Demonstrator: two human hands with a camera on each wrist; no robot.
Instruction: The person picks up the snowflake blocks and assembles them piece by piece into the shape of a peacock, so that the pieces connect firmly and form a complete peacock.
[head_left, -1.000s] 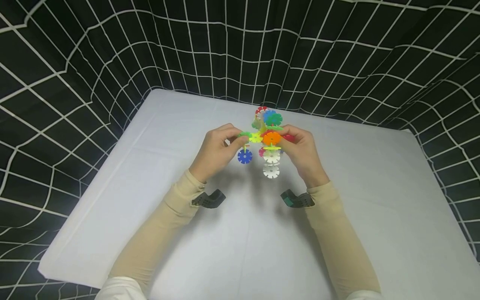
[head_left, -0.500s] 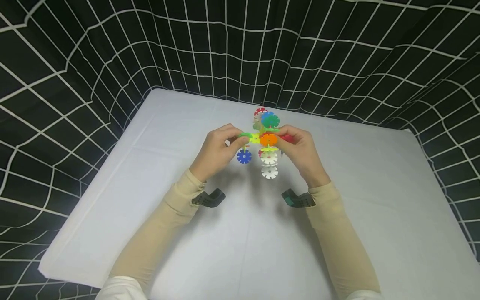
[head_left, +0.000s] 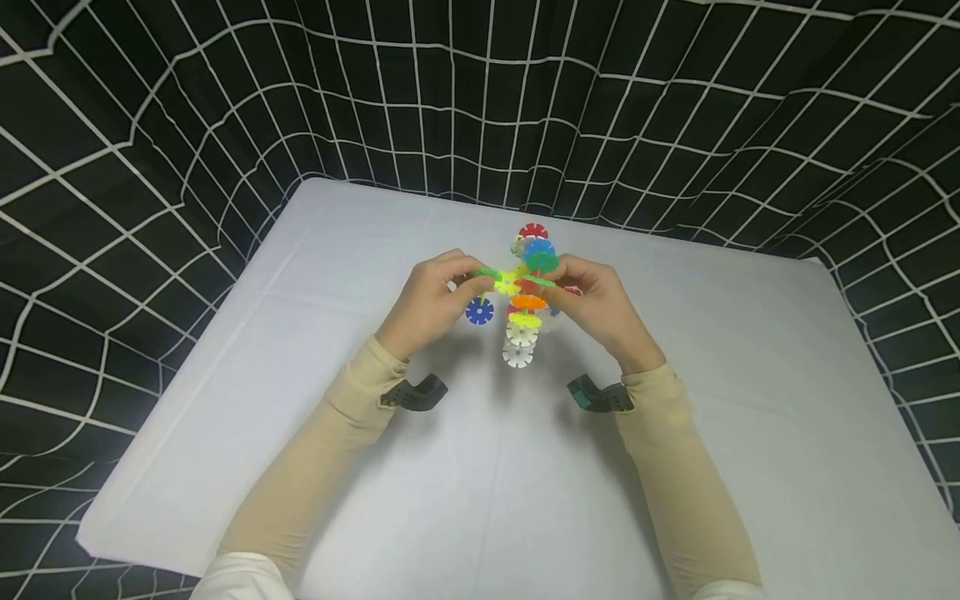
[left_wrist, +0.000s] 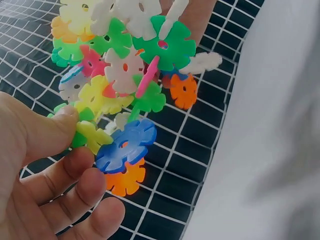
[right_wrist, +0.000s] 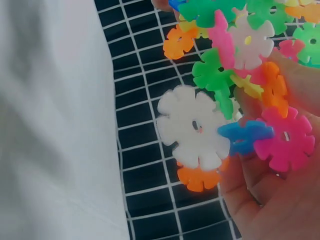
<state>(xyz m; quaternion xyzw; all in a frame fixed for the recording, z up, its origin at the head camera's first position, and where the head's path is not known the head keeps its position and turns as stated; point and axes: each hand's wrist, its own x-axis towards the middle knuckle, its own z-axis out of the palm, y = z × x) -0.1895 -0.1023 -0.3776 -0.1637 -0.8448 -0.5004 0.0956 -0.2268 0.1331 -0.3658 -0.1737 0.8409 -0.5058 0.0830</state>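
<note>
Both hands hold up one structure of slotted plastic snowflake discs, with a yellow disc (head_left: 507,283) near its middle. My left hand (head_left: 429,302) pinches a green disc (left_wrist: 85,116) at its left end between thumb and index finger; the other fingers are loosely bent. A blue disc (head_left: 480,311) hangs just below that grip. On the right side my right hand (head_left: 603,310) grips the structure with thumb and fingers near a green disc (head_left: 537,281); the exact held piece is partly hidden. An orange disc (head_left: 528,302) and white discs (head_left: 518,356) extend toward the body.
A white-covered table (head_left: 420,492) lies beneath the hands. Black cloth with a white grid (head_left: 510,108) surrounds its back and sides. Dark curved wrist mounts (head_left: 415,393) jut inward from both sleeves.
The structure has tilted and turned: its orange disc now shows more edge-on, and the white discs have swung left and nearer the body. My right hand has shifted slightly; the left barely moved.
</note>
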